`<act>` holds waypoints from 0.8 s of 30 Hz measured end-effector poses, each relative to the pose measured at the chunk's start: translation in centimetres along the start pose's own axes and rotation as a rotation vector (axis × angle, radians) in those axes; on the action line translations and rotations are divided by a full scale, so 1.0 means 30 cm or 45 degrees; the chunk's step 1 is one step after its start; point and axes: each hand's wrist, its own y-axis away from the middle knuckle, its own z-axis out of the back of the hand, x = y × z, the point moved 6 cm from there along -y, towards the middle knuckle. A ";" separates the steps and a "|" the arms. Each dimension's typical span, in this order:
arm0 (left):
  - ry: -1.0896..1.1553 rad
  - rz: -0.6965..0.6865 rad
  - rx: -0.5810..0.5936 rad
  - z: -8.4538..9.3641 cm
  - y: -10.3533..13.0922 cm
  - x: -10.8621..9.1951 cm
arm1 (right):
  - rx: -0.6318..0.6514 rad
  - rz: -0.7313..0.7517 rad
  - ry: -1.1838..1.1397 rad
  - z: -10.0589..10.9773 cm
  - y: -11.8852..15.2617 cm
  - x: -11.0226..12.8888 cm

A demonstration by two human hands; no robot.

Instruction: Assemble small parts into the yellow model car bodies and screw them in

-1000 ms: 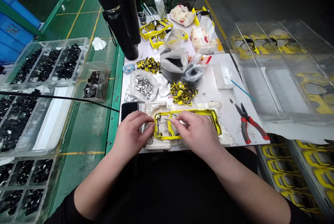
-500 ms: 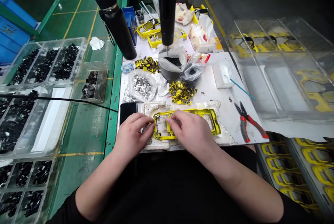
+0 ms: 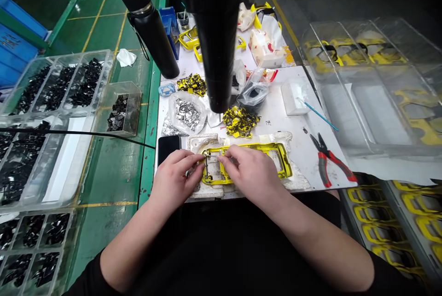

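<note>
A yellow plastic frame [image 3: 285,167] with rectangular openings lies flat in a whitish, worn foam block [image 3: 300,181] at the table's front edge. At its left end, my left hand [image 3: 177,171] pinches the end bar between thumb and forefinger. My right hand [image 3: 253,171] reaches over the middle of the frame, thumb and forefinger pressed together above the left opening. A thin light sliver shows near those fingertips, too small to name. Over the table hangs a black cylindrical tool [image 3: 216,56], its tip in front of the bags of parts.
Beyond the foam lie yellow-and-black clips [image 3: 240,121] and a bag of silvery pieces [image 3: 188,114]. Red-handled pliers [image 3: 329,160] rest at right, a phone [image 3: 169,148] and black bottle [image 3: 155,33] at left. Clear trays [image 3: 362,116] of yellow frames overhang the right side.
The hanging black tool has swung nearer and lower, covering more of the bags behind it. My right fingertips have shifted slightly left; my left hand stays nearly in place.
</note>
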 end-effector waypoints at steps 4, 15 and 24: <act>0.014 -0.004 0.010 -0.002 0.003 0.001 | -0.009 -0.009 -0.001 0.000 0.002 -0.005; -0.043 -0.047 -0.010 0.000 0.003 -0.005 | 0.022 -0.037 0.019 -0.003 -0.004 -0.008; -0.080 -0.104 0.005 0.001 0.002 -0.019 | 0.032 -0.034 0.007 -0.002 0.000 -0.009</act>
